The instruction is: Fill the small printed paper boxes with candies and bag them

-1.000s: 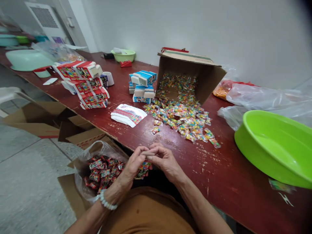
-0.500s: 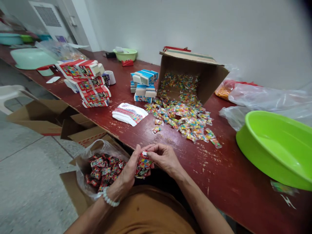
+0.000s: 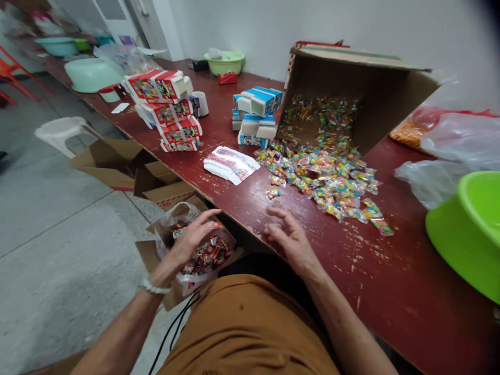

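Note:
My left hand (image 3: pixel 190 238) is over an open carton lined with a clear plastic bag, its fingers spread. A bit of red shows by its fingertips; I cannot make out whether it touches them. Inside the bag lie many small printed candy boxes (image 3: pixel 209 258), red and black. My right hand (image 3: pixel 291 239) hovers at the table's near edge with loosely curled fingers apart, holding nothing. Just beyond it are two loose wrapped candies (image 3: pixel 273 193). A heap of clear-wrapped colourful candies (image 3: pixel 332 179) spills from a tipped cardboard box (image 3: pixel 390 94). Flat printed white packets (image 3: pixel 231 164) lie to the left.
Stacks of red boxes (image 3: pixel 175 112) and blue boxes (image 3: pixel 258 104) stand on the dark red table (image 3: pixel 375 291). A green basin (image 3: pixel 457 229) is at the right, near clear plastic bags (image 3: pixel 433 179). Open cartons (image 3: pixel 109 161) and a white stool (image 3: pixel 64 130) stand on the floor at left.
The small printed box has left my two hands. My hands have parted, the left moving over the bag, the right moving right. The view has swung left.

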Motion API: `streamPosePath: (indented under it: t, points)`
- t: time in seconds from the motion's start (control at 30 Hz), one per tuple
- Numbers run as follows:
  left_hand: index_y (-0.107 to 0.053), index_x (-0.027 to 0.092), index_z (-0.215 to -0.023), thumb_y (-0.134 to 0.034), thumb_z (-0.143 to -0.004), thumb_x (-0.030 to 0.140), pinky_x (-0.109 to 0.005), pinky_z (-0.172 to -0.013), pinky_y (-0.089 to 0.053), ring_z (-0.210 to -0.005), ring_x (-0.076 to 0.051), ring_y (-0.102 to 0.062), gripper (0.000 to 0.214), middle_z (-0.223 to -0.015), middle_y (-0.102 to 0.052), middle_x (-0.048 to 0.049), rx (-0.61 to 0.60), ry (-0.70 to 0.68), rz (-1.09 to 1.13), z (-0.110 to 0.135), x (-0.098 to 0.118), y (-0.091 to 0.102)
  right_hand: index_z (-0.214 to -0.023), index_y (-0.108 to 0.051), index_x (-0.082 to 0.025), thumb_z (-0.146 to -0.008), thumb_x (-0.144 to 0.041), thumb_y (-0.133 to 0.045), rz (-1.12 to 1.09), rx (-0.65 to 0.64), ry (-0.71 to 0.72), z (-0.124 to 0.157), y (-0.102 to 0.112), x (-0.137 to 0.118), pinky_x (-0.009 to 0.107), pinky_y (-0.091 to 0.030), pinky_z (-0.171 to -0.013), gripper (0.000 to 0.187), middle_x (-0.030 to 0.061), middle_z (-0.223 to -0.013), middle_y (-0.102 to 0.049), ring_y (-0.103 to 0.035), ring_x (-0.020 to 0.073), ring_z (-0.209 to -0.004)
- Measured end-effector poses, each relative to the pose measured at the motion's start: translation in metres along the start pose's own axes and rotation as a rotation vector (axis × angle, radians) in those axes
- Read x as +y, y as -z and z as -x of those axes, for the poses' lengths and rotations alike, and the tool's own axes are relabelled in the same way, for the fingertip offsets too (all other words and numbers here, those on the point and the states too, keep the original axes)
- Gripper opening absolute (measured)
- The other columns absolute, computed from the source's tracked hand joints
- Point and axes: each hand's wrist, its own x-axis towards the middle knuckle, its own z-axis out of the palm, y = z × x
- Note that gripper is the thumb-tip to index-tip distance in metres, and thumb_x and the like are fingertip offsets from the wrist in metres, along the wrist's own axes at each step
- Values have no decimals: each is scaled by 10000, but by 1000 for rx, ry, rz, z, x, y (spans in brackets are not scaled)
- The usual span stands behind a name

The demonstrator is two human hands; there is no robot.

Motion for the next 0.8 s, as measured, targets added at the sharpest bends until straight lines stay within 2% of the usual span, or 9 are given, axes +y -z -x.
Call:
streamPosePath:
  t: [0.07,0.13,0.2,0.3,0.4,0.5,0.63,0.8]
  points:
    - [-675,210,-1120,-665,-729,511,-393,-943,-478,-1075,-289,-625,493,-1123,-709,-82,150,-60,-324,-6,0,41,-1213,-579,-240,-843,-419,-633,60,113,-6,-7,14,3,275,-488,-712,414,0,-849,-641,-604,142,-755]
    - [-645,210,-1165,-631,-765,503,-423,-971,-458,-1108,-284,-607,496,-1193,-680,-93,281,-149,-473,-21,6,67,-1150,-610,-205,-841,-433,-623,139,177,-3,-12,24,11,282,-479,-692,384,18,-856,-656,-606,156,-751]
    - [-637,184,-1156,-590,-804,458,-393,-912,-491,-1017,-251,-637,448,-1139,-693,-97,373,-262,-549,-45,18,71,-1098,-633,-192,-854,-420,-600,264,208,21,-14,27,20,306,-479,-708,335,42,-902,-674,-615,173,-772]
    - [-611,175,-1202,-524,-859,359,-368,-920,-464,-1005,-226,-615,399,-1158,-673,-94,480,-420,-842,-96,40,49,-1010,-668,-198,-876,-345,-572,501,202,153,-12,24,28,341,-474,-790,221,60,-964,-685,-628,198,-850]
    - [-551,207,-1313,-542,-861,422,-415,-941,-409,-1104,-286,-530,501,-1262,-602,-115,431,-461,-1092,-143,57,20,-951,-671,-201,-888,-273,-546,601,186,277,-9,20,30,338,-475,-814,157,61,-951,-684,-634,205,-880]
    - [-443,224,-1416,-540,-843,564,-461,-900,-376,-1162,-361,-437,673,-1351,-495,-167,273,-409,-1367,-173,65,4,-941,-660,-201,-893,-239,-533,603,206,313,-8,19,29,327,-484,-802,142,62,-926,-682,-641,203,-866]
    - [-581,268,-1291,-518,-837,618,-451,-833,-368,-1069,-358,-466,577,-1202,-544,-171,107,-384,-1490,-193,68,3,-937,-654,-201,-893,-210,-527,597,205,339,-10,19,31,320,-488,-790,134,59,-902,-682,-644,200,-850]
    - [-599,267,-1247,-539,-830,602,-448,-835,-349,-1049,-349,-461,538,-1173,-537,-169,64,-394,-1521,-196,76,4,-933,-649,-205,-888,-184,-527,572,206,348,-11,18,31,318,-492,-781,133,58,-898,-682,-646,200,-847]
